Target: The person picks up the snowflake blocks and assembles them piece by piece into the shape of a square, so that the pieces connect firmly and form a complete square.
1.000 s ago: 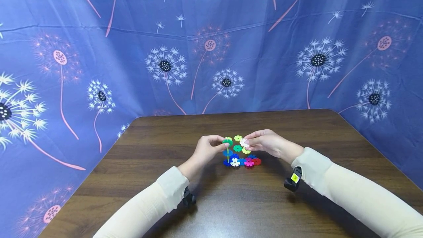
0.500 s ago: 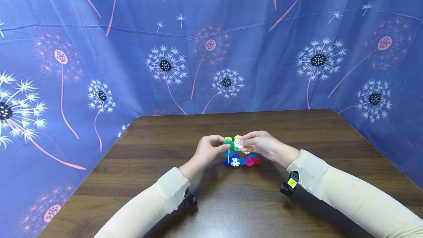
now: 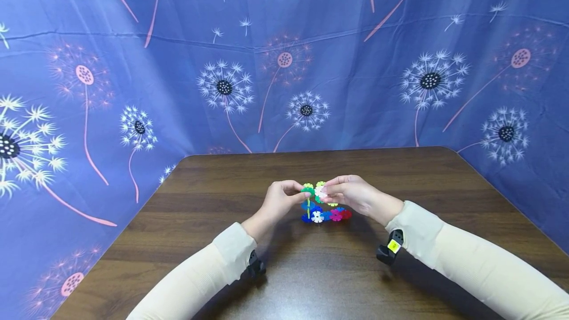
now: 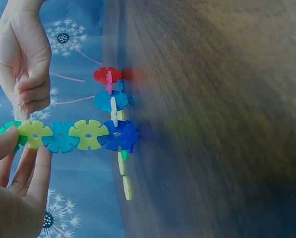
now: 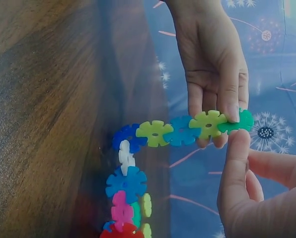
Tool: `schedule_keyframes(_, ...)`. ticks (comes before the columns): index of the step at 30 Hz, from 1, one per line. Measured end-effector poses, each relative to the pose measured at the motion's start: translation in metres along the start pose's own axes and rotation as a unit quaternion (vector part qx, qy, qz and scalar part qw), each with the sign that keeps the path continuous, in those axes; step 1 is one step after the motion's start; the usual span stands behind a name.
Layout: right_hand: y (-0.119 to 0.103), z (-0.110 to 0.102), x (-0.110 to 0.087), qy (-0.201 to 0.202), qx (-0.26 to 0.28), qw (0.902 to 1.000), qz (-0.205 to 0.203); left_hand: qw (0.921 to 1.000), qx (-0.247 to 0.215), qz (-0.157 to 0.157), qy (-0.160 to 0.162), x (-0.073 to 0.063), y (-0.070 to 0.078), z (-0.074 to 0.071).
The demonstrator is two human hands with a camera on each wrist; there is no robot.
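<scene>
My left hand (image 3: pixel 280 202) pinches a green notched snowflake disc (image 3: pixel 307 191) between thumb and fingers. This disc tops an upright chain, where a yellow-green disc (image 4: pixel 88 135) and a light blue disc (image 4: pixel 62 137) interlock above a dark blue disc (image 4: pixel 119 134) at table level. My right hand (image 3: pixel 359 196) pinches a white disc (image 3: pixel 320 192) against the green one; whether they interlock I cannot tell. From the chain's foot a row runs right along the table, with another white disc (image 3: pixel 317 217), a pink disc (image 3: pixel 335 215) and a red disc (image 3: pixel 346 214).
Behind the row, yellow-green discs (image 4: pixel 127 188) lie on the brown wooden table (image 3: pixel 231 177), partly hidden by my right hand in the head view. A blue dandelion-print cloth (image 3: pixel 355 102) hangs beyond the far edge. Both wrists wear black cameras (image 3: pixel 390 248).
My right hand has moved left with the white disc, up to the green disc, and then stayed there. My left hand has kept its grip with hardly any movement.
</scene>
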State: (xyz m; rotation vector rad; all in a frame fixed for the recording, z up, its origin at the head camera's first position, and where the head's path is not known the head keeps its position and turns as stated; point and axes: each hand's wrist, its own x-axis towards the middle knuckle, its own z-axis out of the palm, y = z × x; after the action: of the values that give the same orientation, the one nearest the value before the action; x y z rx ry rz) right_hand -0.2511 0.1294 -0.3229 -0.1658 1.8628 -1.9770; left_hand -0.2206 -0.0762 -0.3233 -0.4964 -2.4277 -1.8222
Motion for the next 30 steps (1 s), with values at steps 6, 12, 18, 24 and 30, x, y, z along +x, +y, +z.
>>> schedule_keyframes(6,-0.001,0.002,-0.002,0.009,0.000,0.9999,0.007,0.9999,0.007,0.009,-0.001,0.014,-0.025,0.005)
schedule_keyframes(12,-0.005,0.009,-0.003,0.021,0.027,0.9993,0.015,0.9999,-0.016,-0.001,-0.003,0.019,-0.032,0.006)
schedule_keyframes(18,-0.007,0.016,-0.005,0.037,0.045,0.9979,0.028,0.9996,-0.017,0.000,-0.022,0.020,-0.031,0.003)
schedule_keyframes(24,-0.006,0.017,-0.007,0.037,0.051,0.9976,0.027,0.9971,-0.001,0.011,-0.076,0.021,-0.036,0.000)
schedule_keyframes(30,-0.005,0.018,-0.007,0.036,0.038,0.9985,0.016,0.9911,-0.001,0.007,-0.133,0.021,-0.035,0.003)
